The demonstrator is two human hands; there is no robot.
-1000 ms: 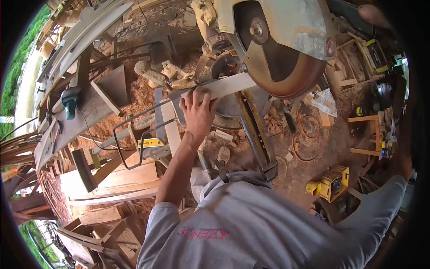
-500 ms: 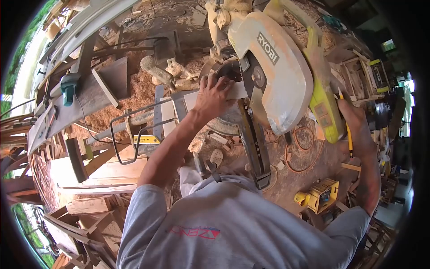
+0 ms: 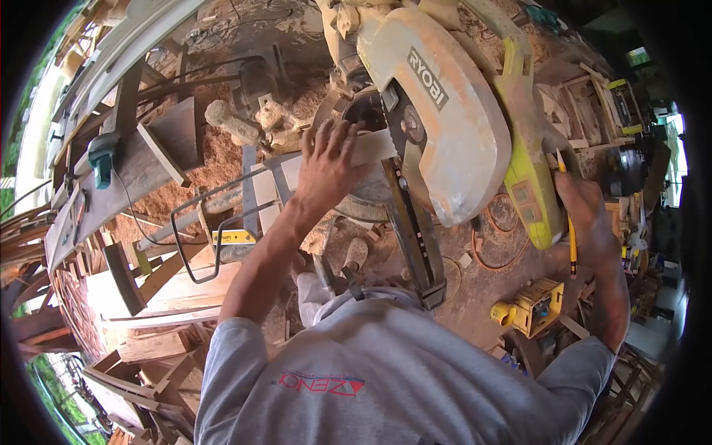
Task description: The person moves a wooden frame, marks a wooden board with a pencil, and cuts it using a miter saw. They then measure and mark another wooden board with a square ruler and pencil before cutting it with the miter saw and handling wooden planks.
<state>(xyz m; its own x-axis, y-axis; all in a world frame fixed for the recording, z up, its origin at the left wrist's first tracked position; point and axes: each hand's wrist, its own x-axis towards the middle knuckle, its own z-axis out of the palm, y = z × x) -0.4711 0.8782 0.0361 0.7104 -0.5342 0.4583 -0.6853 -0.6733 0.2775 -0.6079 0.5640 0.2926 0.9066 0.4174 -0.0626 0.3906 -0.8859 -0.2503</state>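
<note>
A white-and-green miter saw (image 3: 445, 111) marked RYOBI stands in front of me, its toothed blade beside the end of a pale board (image 3: 374, 147). My left hand (image 3: 326, 159) lies on that board with its fingers spread, pressing it against the saw's fence. On the right, my right hand (image 3: 582, 196) is wrapped round the saw's green handle (image 3: 535, 211). A yellow pencil (image 3: 572, 245) also sits in that hand, its tip pointing up. The palm side of the grip is hidden.
A yellow level (image 3: 234, 237) and a metal support frame (image 3: 174, 237) are left of the saw. A teal power tool (image 3: 102, 159) rests on a dark board further left. Wood offcuts lie lower left; a yellow crate (image 3: 535, 308) stands lower right.
The view has shifted a little. My left hand's fingers have spread and straightened on the board. The board's end now lies closer to the blade. My right hand stays at the handle.
</note>
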